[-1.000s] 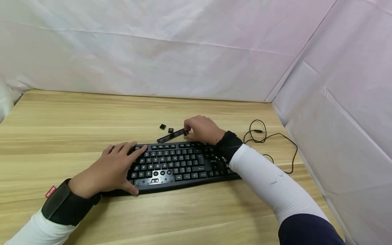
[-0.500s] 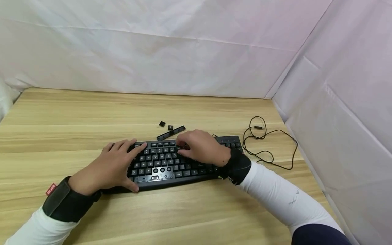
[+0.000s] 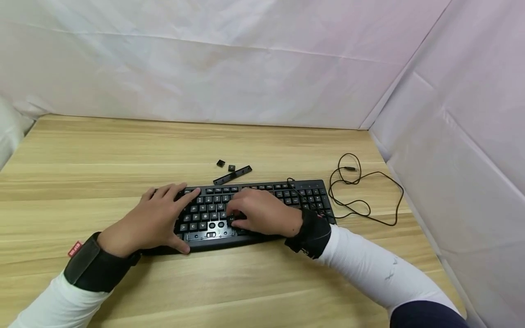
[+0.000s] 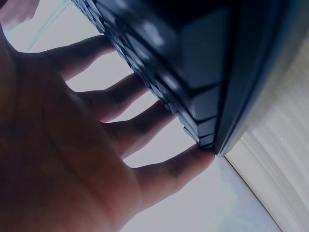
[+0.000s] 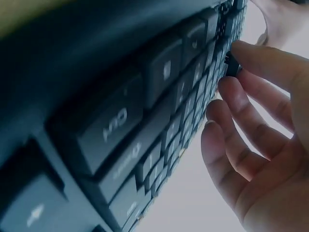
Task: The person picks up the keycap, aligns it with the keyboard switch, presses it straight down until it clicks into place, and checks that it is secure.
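Note:
A black keyboard [image 3: 213,199] lies on the wooden table, with several round key sockets [image 3: 211,225] bare in its bottom letter row and the spacebar bed [image 3: 201,236] uncovered. My left hand [image 3: 152,221] rests spread over its left end, fingers fairly straight, thumb at the front edge. In the left wrist view the fingertips [image 4: 193,157] touch the keys along the side. Between thumb and index finger, my right hand [image 3: 262,213] pinches a small black keycap [image 5: 232,65], held down at the bare sockets. The other fingers curl loosely above the keys.
Behind the keyboard lie a loose spacebar [image 3: 232,175], one keycap [image 3: 231,168] and another keycap [image 3: 220,163]. The USB cable [image 3: 365,214] loops on the right, part of it crossing the keyboard. A white cloth wall [image 3: 197,82] borders the table at back and right.
My right hand has picked up a keycap from beside the loose spacebar and carried it forward and left onto the keyboard's bottom letter row. The left hand has stayed in place.

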Demonstrator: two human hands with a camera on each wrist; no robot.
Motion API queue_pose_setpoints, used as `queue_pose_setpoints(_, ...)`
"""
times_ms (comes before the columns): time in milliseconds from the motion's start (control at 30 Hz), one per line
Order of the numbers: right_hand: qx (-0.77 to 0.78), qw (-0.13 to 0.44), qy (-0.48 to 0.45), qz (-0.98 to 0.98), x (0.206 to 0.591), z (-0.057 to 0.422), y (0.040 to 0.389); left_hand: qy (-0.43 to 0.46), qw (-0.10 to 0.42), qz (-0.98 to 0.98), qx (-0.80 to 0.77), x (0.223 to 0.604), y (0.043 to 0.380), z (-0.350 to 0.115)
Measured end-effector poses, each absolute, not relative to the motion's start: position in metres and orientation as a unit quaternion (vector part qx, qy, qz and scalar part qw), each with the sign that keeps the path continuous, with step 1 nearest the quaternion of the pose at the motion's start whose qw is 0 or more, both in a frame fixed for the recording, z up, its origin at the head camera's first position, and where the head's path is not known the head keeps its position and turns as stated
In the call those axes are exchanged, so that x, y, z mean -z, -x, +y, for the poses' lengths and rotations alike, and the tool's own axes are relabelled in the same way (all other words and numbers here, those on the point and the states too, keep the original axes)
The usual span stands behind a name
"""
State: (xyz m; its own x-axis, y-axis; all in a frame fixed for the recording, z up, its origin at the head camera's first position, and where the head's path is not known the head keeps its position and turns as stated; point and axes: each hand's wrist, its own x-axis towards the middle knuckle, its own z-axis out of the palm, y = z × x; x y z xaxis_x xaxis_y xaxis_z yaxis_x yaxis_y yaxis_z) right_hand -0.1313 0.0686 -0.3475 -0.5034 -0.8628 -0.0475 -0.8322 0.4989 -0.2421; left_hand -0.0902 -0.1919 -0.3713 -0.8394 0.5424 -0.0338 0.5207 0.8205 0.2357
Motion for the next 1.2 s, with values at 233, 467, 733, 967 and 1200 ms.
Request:
queue_pose_setpoints(233, 0.067, 0.051, 0.518, 0.851, 0.3504, 0.0659, 0.1284, -0.274, 0.053, 0.954, -0.106, 0.3693, 0.0916, -0.19)
queue_pose_setpoints(467, 0.047, 0.034, 0.522, 0.851, 0.3528, 0.0656, 0.128, -0.269, 0.056, 0.956, -0.1, 0.3677, 0.0931, -0.1892)
queue_pose_setpoints(733, 0.032, 0.008, 0.532, 0.846, 0.3555, 0.0675, 0.1254, -0.272, 0.054, 0.955, -0.103, 0.3685, 0.0917, -0.1897)
queue_pose_setpoints(967, 0.022, -0.018, 0.538, 0.843, 0.3562, 0.0684, 0.125, -0.275, 0.046, 0.955, -0.103, 0.3695, 0.091, -0.1909)
queue_pose_setpoints(1200, 0.016, -0.002, 0.53, 0.848, 0.3573, 0.0671, 0.1206, -0.274, 0.05, 0.954, -0.106, 0.3706, 0.0902, -0.1911)
